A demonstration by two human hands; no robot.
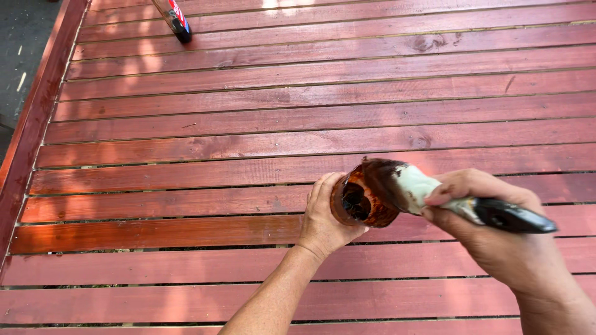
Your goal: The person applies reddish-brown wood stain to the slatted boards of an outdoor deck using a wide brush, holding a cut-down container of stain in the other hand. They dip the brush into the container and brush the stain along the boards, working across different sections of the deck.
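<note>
We are looking down from the head view at a deck of long reddish-brown wooden boards point(248, 124) with narrow gaps between them, part in sun and part in dappled shade. One board point(155, 232) low on our left is shining darker and wetter than its neighbours. Far up at the top edge a dark bottle-like object with red on it point(174, 18) is lying well apart from us, and grey ground is showing beyond the deck's left rim.

Our left hand point(323, 217) is wrapping around a small round container point(360, 201), its fingers closed about the side, holding it tilted just above the boards so that the mouth is facing us. The container is smeared with orange-brown stain, dark inside. We are judging it light, rigid and probably slick where the stain has run, so the side wall below the rim looks the safest place to grip, and it wants holding close to level so nothing spills.

Our right hand point(496, 229) is gripping a paintbrush point(434, 195), fingers clamped at the pale, stain-spotted ferrule where it meets the black handle. The bristles, loaded dark brown, are resting at the container's rim. The bristles look soft and dripping, the handle stiff.
</note>
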